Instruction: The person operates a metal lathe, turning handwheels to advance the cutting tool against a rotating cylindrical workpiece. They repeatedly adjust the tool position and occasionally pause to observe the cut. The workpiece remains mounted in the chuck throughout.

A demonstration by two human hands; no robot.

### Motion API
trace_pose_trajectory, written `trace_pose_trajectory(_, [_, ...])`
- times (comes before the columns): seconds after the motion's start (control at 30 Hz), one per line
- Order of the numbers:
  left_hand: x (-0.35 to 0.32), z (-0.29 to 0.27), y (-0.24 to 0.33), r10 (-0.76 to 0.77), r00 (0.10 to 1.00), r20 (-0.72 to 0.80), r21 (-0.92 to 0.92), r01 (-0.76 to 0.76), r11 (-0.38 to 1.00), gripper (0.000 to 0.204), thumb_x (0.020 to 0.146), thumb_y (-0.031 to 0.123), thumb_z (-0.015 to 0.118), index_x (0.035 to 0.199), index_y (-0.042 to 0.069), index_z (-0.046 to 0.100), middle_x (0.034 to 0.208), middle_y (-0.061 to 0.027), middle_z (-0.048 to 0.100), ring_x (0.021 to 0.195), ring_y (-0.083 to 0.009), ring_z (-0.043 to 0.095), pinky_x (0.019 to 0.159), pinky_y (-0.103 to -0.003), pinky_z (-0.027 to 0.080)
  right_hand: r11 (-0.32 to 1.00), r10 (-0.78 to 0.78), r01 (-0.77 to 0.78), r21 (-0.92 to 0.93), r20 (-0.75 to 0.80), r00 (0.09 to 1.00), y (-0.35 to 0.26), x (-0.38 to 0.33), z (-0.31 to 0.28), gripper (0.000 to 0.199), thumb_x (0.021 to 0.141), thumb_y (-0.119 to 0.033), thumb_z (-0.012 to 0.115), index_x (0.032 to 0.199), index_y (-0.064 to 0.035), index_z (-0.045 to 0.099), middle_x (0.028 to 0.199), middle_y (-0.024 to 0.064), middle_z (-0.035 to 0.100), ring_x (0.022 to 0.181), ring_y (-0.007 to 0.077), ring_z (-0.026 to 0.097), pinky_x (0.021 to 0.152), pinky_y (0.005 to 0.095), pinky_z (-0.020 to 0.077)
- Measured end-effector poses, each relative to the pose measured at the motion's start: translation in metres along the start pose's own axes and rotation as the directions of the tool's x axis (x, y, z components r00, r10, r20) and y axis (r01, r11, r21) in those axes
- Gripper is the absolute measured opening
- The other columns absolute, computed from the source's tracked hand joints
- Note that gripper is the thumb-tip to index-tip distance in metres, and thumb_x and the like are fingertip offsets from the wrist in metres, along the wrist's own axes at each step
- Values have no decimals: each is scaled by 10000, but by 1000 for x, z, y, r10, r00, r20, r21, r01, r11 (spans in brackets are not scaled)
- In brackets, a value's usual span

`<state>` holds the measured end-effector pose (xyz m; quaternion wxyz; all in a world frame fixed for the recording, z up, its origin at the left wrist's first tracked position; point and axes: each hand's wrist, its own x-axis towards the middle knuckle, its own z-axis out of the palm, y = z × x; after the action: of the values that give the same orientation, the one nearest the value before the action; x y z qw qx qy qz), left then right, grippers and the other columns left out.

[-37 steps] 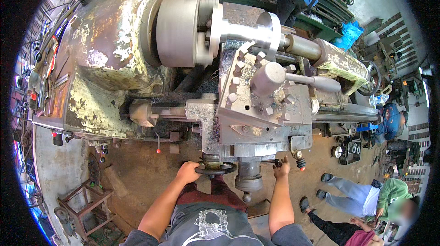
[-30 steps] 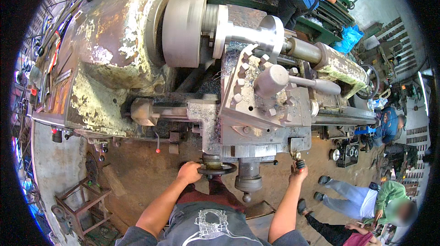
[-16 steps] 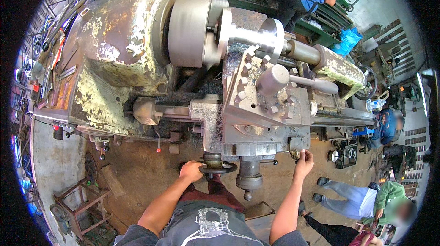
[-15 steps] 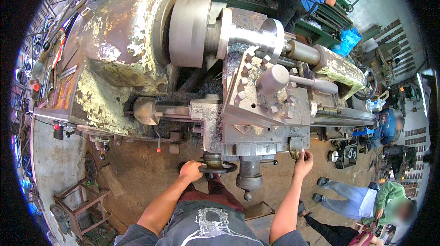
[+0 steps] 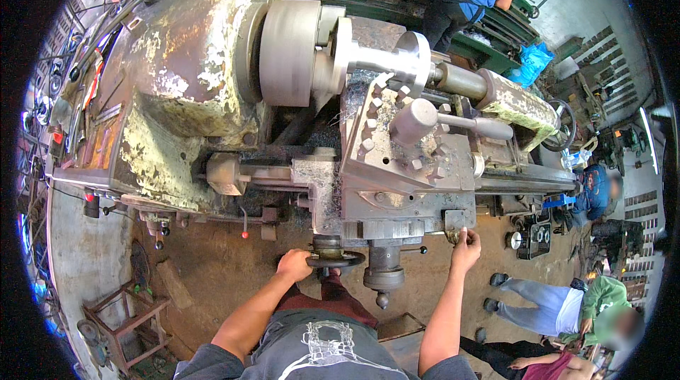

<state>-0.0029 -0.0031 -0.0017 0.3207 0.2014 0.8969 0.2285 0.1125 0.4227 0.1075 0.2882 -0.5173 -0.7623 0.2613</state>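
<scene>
The left hand covers part of the handwheel rim; the right hand hides the small lever it pinches. The spinning chuck is blurred; the people at the right edge are cut off.

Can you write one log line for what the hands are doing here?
left hand: gripping handwheel | right hand: on small lever | lathe chuck: blurred

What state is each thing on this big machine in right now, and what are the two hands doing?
Left hand: gripping the handwheel.
Handwheel: held at its left rim.
Right hand: fingertips pinching a small lever.
Small lever: held, at the carriage's right corner.
Chuck: smooth-faced; whether it spins cannot be told.
Workpiece: clamped in the chuck, bright metal.
Tool post: handle pointing right.
Carriage: littered with metal chips.
</scene>
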Motion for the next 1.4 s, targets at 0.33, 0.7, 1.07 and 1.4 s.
trace_pose_trajectory(0.33, [-1, -3, 8, -37, 999, -7, 55, 38, 998, 275, 760, 212, 641, 995, 111, 744, 1043, -168, 707, 1008, -370, 668, 909, -467, 543, 1000, -10, 10, -16, -8, 1000, -4, -1, 0, 290, 898, -281, 714, 928, 8, 706, 836, 142, 726, 763, 246, 686, 733, 378, 526])
trace_pose_trajectory(0.7, [0, 4, 3, -47, 998, -32, -2, 47, 999, 315, 733, 197, 654, 1025, 116, 742, 1086, -166, 698, 1059, -355, 651, 944, -461, 527, 1000, -19, 18, -12, -18, 1000, -10, -4, -2, 300, 888, -304, 713, 921, -6, 707, 832, 147, 726, 765, 265, 696, 733, 395, 526])
trace_pose_trajectory(1.07, [-2, -2, 6, -42, 999, -10, 11, 42, 999, 311, 741, 202, 648, 1022, 101, 736, 1079, -166, 702, 1041, -363, 657, 936, -463, 532, 999, -6, 5, -43, -18, 1000, -10, -4, -2, 308, 883, -324, 714, 919, -18, 720, 826, 161, 731, 758, 286, 706, 726, 403, 532])
trace_pose_trajectory(1.4, [2, 1, 3, -71, 997, -8, 1, 71, 997, 389, 695, 281, 736, 1038, 98, 730, 1085, -152, 692, 1057, -352, 643, 948, -425, 526, 999, -7, 6, -43, -23, 1000, -10, -5, -2, 322, 886, -328, 711, 919, -8, 714, 840, 163, 730, 775, 294, 706, 734, 406, 531])
